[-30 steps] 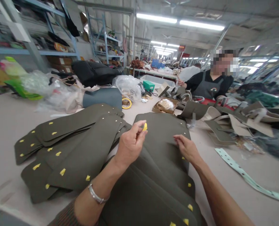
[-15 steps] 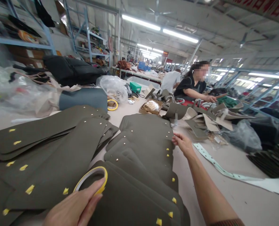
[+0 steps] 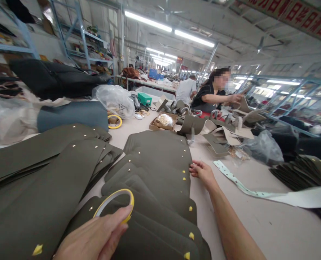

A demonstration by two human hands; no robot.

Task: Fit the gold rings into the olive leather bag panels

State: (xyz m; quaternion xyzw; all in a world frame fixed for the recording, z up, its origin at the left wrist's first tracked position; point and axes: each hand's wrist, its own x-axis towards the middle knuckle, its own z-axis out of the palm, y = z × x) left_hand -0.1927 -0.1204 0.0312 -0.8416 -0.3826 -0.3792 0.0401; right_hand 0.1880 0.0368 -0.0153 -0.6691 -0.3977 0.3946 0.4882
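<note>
My left hand (image 3: 95, 234) pinches a roll of yellow tape (image 3: 132, 200) between thumb and fingers, above the olive-grey panels. A stack of overlapping panels (image 3: 155, 155) lies under and ahead of it, with small metal studs and bits of yellow tape (image 3: 190, 208) along the right side. My right hand (image 3: 205, 175) is at that stack's right edge, fingers bunched and their tips by the border. Whatever those fingers grip is too small or hidden to make out. To the left, a second fanned pile of panels (image 3: 60, 173) bears studs and a tape bit.
Beyond the panels stand another yellow tape roll (image 3: 115, 122), a blue-grey roll of material (image 3: 74, 116) and a cardboard box of studs (image 3: 163, 121). A pale perforated strip (image 3: 241, 186) lies on the right. A co-worker (image 3: 213, 92) handles pieces at the back right.
The view has swung right, so the piles appear further left. Against the panels, my left hand with the tape roll has moved right, and my right hand has come slightly nearer along the edge.
</note>
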